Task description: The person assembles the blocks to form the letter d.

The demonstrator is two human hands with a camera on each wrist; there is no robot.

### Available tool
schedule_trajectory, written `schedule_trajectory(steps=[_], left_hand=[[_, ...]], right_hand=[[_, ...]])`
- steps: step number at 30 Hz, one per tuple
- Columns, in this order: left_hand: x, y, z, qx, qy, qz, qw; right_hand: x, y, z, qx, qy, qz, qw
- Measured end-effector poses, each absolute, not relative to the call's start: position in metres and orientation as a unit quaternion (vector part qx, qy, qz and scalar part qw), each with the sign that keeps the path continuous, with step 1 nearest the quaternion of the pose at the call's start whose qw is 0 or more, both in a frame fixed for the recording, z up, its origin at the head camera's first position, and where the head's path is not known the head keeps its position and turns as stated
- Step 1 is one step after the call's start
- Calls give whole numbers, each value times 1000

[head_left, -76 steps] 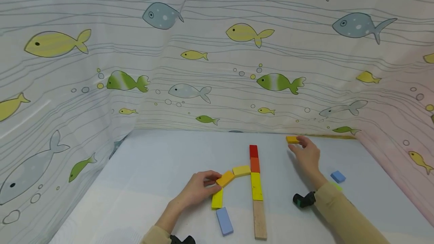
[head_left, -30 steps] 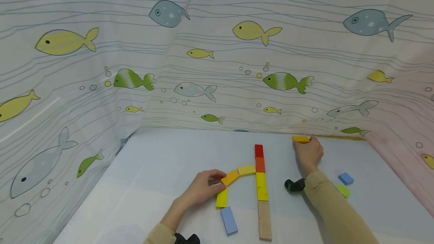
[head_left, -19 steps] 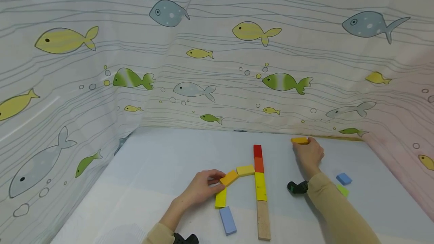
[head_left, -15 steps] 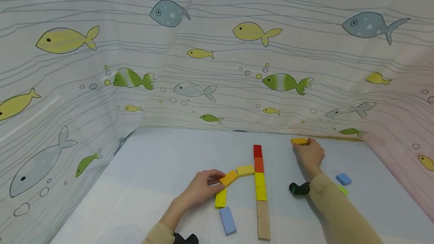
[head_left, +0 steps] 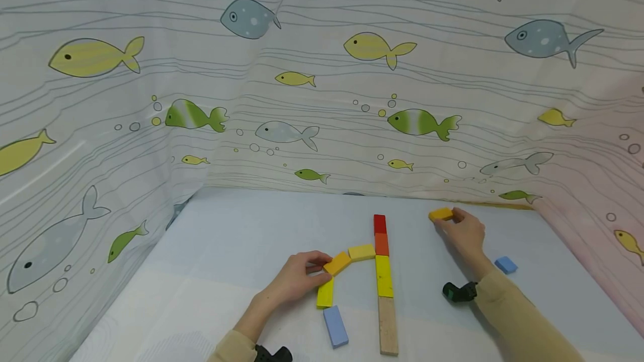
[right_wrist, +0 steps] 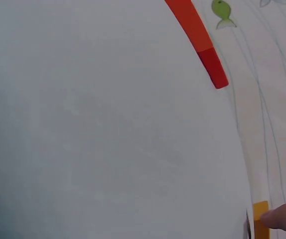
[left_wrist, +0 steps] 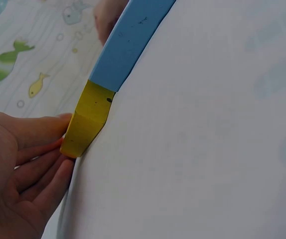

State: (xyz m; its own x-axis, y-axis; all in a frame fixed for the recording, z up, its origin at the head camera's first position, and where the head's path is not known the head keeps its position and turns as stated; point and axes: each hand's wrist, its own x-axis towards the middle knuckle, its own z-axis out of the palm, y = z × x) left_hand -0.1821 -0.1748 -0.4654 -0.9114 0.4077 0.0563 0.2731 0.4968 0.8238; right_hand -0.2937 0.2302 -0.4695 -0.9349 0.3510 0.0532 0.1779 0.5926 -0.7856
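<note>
My left hand (head_left: 298, 279) holds the left end of a slanted orange block (head_left: 338, 263) between thumb and fingers. That end meets a yellow block (head_left: 325, 294), above a blue block (head_left: 336, 327). A pale yellow block (head_left: 361, 252) links the orange one to a straight column: red block (head_left: 379, 224), red-orange block (head_left: 382, 244), bright yellow piece (head_left: 384, 276), bare wood piece (head_left: 388, 325). At the back right, my right hand (head_left: 464, 233) pinches another orange block (head_left: 440, 214); in the right wrist view only one fingertip shows on this block (right_wrist: 261, 219).
A small blue block (head_left: 505, 265) lies right of my right forearm. Black wrist cameras (head_left: 459, 293) sit at both cuffs. The white table (head_left: 261, 222) ends at a fish-patterned curtain (head_left: 322, 99) behind and on both sides.
My right hand has gripped the orange block at the table's back edge and drawn it slightly nearer, now tilted. The light green block has gone behind the right sleeve. My left hand stays put.
</note>
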Motion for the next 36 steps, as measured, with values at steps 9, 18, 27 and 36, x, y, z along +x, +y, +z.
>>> schedule_trajectory(steps=[9, 18, 27, 36], left_hand=[[-181, -175, -464, 196, 864, 457, 72], [-181, -175, -465, 202, 862, 461, 67], [-181, -174, -464, 196, 864, 457, 72], [-181, -174, -465, 197, 866, 455, 69]], right_hand=[[-277, 230, -467, -82, -899, 417, 104], [-253, 220, -463, -2, -912, 401, 87], [-226, 207, -459, 58, -912, 397, 82], [-213, 202, -460, 71, -903, 418, 72]])
